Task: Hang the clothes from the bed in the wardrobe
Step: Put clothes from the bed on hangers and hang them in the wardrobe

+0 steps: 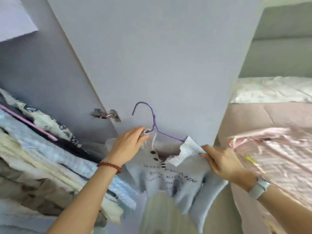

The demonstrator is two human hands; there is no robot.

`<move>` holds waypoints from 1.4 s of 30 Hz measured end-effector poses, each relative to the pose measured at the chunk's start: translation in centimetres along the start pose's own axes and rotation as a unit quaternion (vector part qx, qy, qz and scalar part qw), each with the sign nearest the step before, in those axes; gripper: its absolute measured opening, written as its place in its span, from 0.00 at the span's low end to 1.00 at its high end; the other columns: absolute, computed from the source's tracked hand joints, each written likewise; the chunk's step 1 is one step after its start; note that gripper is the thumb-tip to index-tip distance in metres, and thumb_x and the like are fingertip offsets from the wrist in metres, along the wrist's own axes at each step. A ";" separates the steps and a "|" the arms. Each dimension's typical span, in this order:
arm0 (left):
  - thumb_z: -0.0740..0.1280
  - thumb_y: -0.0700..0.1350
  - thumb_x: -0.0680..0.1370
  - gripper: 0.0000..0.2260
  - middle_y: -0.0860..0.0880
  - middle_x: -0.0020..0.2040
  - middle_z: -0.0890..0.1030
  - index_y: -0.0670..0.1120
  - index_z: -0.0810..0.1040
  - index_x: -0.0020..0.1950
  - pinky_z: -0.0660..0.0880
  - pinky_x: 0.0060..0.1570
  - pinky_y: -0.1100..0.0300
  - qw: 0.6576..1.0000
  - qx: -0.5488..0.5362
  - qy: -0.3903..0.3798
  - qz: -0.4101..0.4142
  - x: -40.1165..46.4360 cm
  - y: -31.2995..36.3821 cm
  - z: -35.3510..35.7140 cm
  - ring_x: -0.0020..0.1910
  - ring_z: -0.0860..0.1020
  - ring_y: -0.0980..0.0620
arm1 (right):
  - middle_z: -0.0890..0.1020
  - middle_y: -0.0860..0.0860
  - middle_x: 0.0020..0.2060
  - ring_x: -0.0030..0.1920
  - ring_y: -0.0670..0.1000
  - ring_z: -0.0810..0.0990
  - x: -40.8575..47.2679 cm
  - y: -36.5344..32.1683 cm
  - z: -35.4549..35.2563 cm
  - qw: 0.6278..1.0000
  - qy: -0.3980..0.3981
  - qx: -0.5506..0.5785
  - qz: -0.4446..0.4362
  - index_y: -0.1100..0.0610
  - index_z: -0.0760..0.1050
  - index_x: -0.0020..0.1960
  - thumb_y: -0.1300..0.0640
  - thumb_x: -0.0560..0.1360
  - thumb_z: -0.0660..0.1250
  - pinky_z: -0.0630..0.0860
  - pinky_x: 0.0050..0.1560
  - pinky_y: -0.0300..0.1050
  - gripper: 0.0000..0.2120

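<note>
dark handwritten-style lettering on the pale blue sweater (168, 179) is too blurred to read

Purple hanger (152, 121), pale blue sweater (170, 179) with black lettering, glossy pink garment (276, 156), red-beaded bracelet (109, 165)

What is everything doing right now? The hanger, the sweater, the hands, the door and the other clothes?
purple hanger: held up, hook free, not on a rail.
light blue sweater: partly on the hanger, buttoned, hanging down.
left hand: grips the hanger at its neck.
right hand: pinches the sweater's ribbed collar.
wardrobe door: open.
hung clothes: packed together in the wardrobe.
pink garment: lying crumpled on the bed.
</note>
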State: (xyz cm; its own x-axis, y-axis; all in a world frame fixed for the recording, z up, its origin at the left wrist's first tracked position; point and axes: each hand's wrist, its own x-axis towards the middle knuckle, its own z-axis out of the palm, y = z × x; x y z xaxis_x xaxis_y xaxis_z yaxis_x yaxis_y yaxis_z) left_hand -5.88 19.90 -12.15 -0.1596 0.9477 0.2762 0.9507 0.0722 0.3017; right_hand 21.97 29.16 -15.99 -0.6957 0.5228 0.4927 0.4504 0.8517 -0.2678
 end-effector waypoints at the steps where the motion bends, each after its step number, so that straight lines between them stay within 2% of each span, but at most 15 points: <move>1: 0.60 0.49 0.79 0.11 0.48 0.53 0.81 0.46 0.75 0.58 0.66 0.42 0.59 0.999 -0.028 -0.038 0.010 -0.2 2.1 2.0 0.51 0.78 0.44 | 0.78 0.52 0.27 0.28 0.54 0.78 -2.5 1.7 -1.0 0.999 -0.011 -0.009 0.042 0.58 0.75 0.46 0.48 0.78 0.50 0.68 0.27 0.40 0.19; 3: 0.62 0.49 0.78 0.11 0.46 0.48 0.82 0.45 0.76 0.56 0.69 0.42 0.56 0.989 -0.100 -0.101 0.036 -0.8 6.5 6.1 0.47 0.78 0.44 | 0.80 0.57 0.37 0.39 0.58 0.80 -7.5 4.1 -2.8 0.989 -0.033 -0.006 0.143 0.64 0.77 0.46 0.46 0.78 0.48 0.76 0.38 0.47 0.26; 5: 0.62 0.49 0.78 0.06 0.54 0.35 0.77 0.48 0.76 0.49 0.71 0.38 0.56 0.972 -0.173 -0.144 0.068 -1.3 11.3 9.6 0.35 0.75 0.52 | 0.80 0.58 0.42 0.45 0.59 0.78 -12.5 5.4 -4.7 0.971 -0.023 -0.020 0.237 0.64 0.76 0.49 0.52 0.75 0.55 0.74 0.46 0.46 0.18; 6: 0.63 0.49 0.77 0.03 0.56 0.30 0.73 0.52 0.74 0.44 0.69 0.35 0.59 0.961 -0.208 -0.158 0.089 -1.4 13.5 11.1 0.30 0.71 0.58 | 0.80 0.57 0.42 0.45 0.58 0.78 -15.0 5.7 -5.5 0.961 -0.006 -0.023 0.277 0.63 0.76 0.49 0.55 0.74 0.58 0.72 0.46 0.45 0.14; 8: 0.65 0.46 0.77 0.10 0.59 0.28 0.72 0.57 0.68 0.37 0.63 0.29 0.70 0.945 -0.248 -0.174 0.120 -1.3 17.5 13.5 0.26 0.67 0.62 | 0.81 0.55 0.43 0.45 0.57 0.79 -19.8 5.3 -7.0 0.936 0.016 -0.026 0.351 0.62 0.76 0.52 0.56 0.72 0.63 0.74 0.46 0.48 0.13; 12: 0.65 0.48 0.76 0.10 0.56 0.26 0.67 0.44 0.73 0.39 0.63 0.31 0.68 0.884 -0.298 -0.321 0.162 -1.2 22.9 18.4 0.27 0.65 0.60 | 0.82 0.54 0.44 0.45 0.57 0.81 -28.0 2.5 -7.9 0.875 0.032 -0.044 0.481 0.60 0.78 0.54 0.54 0.74 0.66 0.75 0.44 0.48 0.12; 16: 0.64 0.47 0.77 0.13 0.58 0.25 0.64 0.47 0.69 0.33 0.61 0.29 0.67 0.795 -0.294 -0.479 0.229 -1.8 27.9 22.5 0.25 0.63 0.61 | 0.83 0.50 0.41 0.38 0.54 0.81 -33.6 -1.9 -7.4 0.789 0.071 -0.056 0.608 0.56 0.80 0.51 0.57 0.73 0.68 0.72 0.37 0.43 0.08; 19: 0.64 0.46 0.78 0.13 0.57 0.25 0.70 0.51 0.71 0.32 0.61 0.30 0.62 0.741 -0.263 -0.543 0.295 -3.2 33.2 24.5 0.27 0.68 0.60 | 0.82 0.46 0.35 0.30 0.47 0.77 -36.7 -5.4 -8.0 0.718 0.144 -0.104 0.673 0.57 0.81 0.48 0.62 0.71 0.71 0.68 0.32 0.36 0.06; 21: 0.63 0.46 0.78 0.09 0.52 0.31 0.75 0.44 0.77 0.41 0.64 0.33 0.59 0.698 -0.265 -0.567 0.347 -4.6 37.6 25.1 0.32 0.73 0.57 | 0.82 0.47 0.31 0.28 0.43 0.72 -38.8 -7.1 -9.3 0.669 0.176 -0.158 0.704 0.57 0.82 0.46 0.63 0.70 0.72 0.65 0.28 0.32 0.06; 23: 0.62 0.48 0.78 0.11 0.50 0.34 0.74 0.41 0.77 0.43 0.65 0.34 0.64 0.661 -0.260 -0.583 0.394 -6.5 42.1 25.3 0.32 0.71 0.56 | 0.81 0.50 0.28 0.26 0.43 0.72 -40.9 -8.4 -11.1 0.620 0.206 -0.223 0.723 0.59 0.82 0.45 0.63 0.70 0.72 0.65 0.25 0.31 0.05; 26: 0.62 0.48 0.79 0.16 0.50 0.30 0.66 0.40 0.70 0.34 0.59 0.31 0.61 0.620 -0.269 -0.586 0.447 -10.1 49.2 24.9 0.28 0.64 0.54 | 0.82 0.54 0.29 0.25 0.50 0.77 -44.5 -10.1 -14.5 0.549 0.256 -0.342 0.718 0.62 0.81 0.43 0.59 0.70 0.68 0.73 0.25 0.37 0.06; 30: 0.63 0.47 0.78 0.13 0.48 0.32 0.70 0.39 0.74 0.39 0.62 0.31 0.63 0.576 -0.307 -0.579 0.489 -15.0 59.6 23.8 0.30 0.67 0.53 | 0.83 0.57 0.37 0.36 0.59 0.80 -50.9 -11.5 -20.4 0.459 0.272 -0.441 0.721 0.59 0.80 0.47 0.58 0.74 0.63 0.77 0.39 0.52 0.08; 35: 0.63 0.49 0.78 0.13 0.55 0.30 0.67 0.45 0.70 0.35 0.60 0.29 0.65 0.573 -0.331 -0.522 0.539 -21.5 73.8 24.1 0.29 0.66 0.60 | 0.82 0.58 0.38 0.39 0.62 0.78 -61.7 -9.1 -29.4 0.385 0.295 -0.511 0.709 0.60 0.80 0.48 0.57 0.74 0.62 0.71 0.45 0.55 0.09; 39: 0.62 0.48 0.79 0.11 0.47 0.39 0.75 0.41 0.76 0.45 0.58 0.33 0.61 0.601 -0.308 -0.456 0.580 -26.5 85.5 28.9 0.39 0.71 0.50 | 0.82 0.60 0.39 0.42 0.63 0.78 -72.4 -3.7 -34.6 0.370 0.318 -0.473 0.734 0.62 0.80 0.47 0.59 0.74 0.63 0.70 0.48 0.56 0.09; 42: 0.62 0.45 0.78 0.08 0.43 0.42 0.77 0.42 0.76 0.45 0.59 0.36 0.61 0.628 -0.295 -0.418 0.587 -29.5 92.7 34.5 0.44 0.75 0.44 | 0.82 0.59 0.45 0.50 0.61 0.76 -80.8 1.3 -35.9 0.348 0.329 -0.401 0.781 0.59 0.79 0.51 0.56 0.76 0.62 0.62 0.56 0.53 0.10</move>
State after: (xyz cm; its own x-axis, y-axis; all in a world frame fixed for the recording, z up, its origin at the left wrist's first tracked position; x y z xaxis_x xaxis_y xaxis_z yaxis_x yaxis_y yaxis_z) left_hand 96.09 9.30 -23.80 0.9883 0.0910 0.1225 -0.0193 -0.7220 0.6916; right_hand 98.88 -13.24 -26.43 0.9075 -0.0205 0.4195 0.1870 -0.8746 -0.4472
